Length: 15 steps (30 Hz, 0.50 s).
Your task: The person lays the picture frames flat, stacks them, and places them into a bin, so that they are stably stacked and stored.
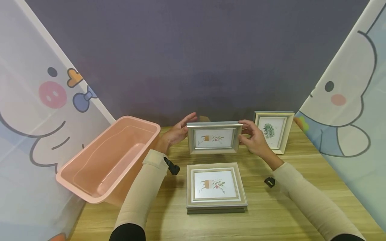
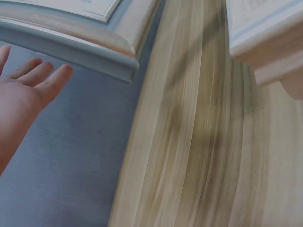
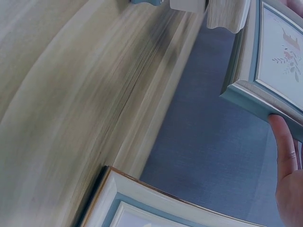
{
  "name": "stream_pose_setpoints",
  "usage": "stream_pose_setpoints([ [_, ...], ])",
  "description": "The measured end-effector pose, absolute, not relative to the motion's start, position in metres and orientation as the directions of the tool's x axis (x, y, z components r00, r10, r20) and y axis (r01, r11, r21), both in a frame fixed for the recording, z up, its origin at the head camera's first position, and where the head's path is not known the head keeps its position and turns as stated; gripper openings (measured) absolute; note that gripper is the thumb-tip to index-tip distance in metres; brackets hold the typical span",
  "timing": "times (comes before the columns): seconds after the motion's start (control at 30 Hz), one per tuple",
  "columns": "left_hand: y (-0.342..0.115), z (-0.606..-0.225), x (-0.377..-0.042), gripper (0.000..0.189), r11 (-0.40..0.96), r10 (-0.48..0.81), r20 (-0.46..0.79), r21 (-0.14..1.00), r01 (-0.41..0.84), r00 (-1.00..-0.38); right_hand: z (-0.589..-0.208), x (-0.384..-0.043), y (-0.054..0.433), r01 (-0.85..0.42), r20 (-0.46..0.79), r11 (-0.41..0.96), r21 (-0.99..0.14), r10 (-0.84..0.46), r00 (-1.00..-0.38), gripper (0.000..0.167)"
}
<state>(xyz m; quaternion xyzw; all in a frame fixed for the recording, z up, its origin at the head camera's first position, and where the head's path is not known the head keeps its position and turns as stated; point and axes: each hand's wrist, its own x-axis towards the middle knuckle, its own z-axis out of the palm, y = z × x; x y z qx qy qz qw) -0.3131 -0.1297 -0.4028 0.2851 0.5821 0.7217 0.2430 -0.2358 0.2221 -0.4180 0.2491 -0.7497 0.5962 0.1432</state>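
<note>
A picture frame (image 1: 214, 138) with a plant print, shown sideways, is held up facing the person, behind a stack of similar frames (image 1: 215, 185) on the table. At its right edge, my right hand (image 1: 254, 138) grips it between thumb and fingers; the right wrist view shows a finger (image 3: 284, 146) against the frame's side. My left hand (image 1: 176, 132) is by the left edge with its fingers stretched out. In the left wrist view, those fingers (image 2: 47, 82) lie close to the frame's side (image 2: 71, 52), not curled round it.
To the left stands a pink plastic bin (image 1: 137, 122). Another frame with a green leaf print (image 1: 272, 132) stands upright at the back right of the wooden table (image 1: 265, 214). A dark panel (image 1: 193, 60) closes off the back, and cartoon-printed panels (image 1: 27, 87) flank both sides.
</note>
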Motion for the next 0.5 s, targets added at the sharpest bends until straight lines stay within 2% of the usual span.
stream_pose_setpoints([
  [0.3,-0.1266,-0.401,-0.3123,0.141,-0.201,0.689,0.097,0.978,-0.061,-0.718,-0.4181,-0.2364,0.2227,-0.532,0.497,0.169,-0.83,-0.208,-0.842,0.055],
  [0.5,-0.124,-0.4003,-0.3129,0.141,-0.231,0.679,0.118,0.971,-0.058,-0.725,-0.4183,-0.2376,0.2228,-0.533,0.5,0.168,-0.829,-0.203,-0.842,0.056],
])
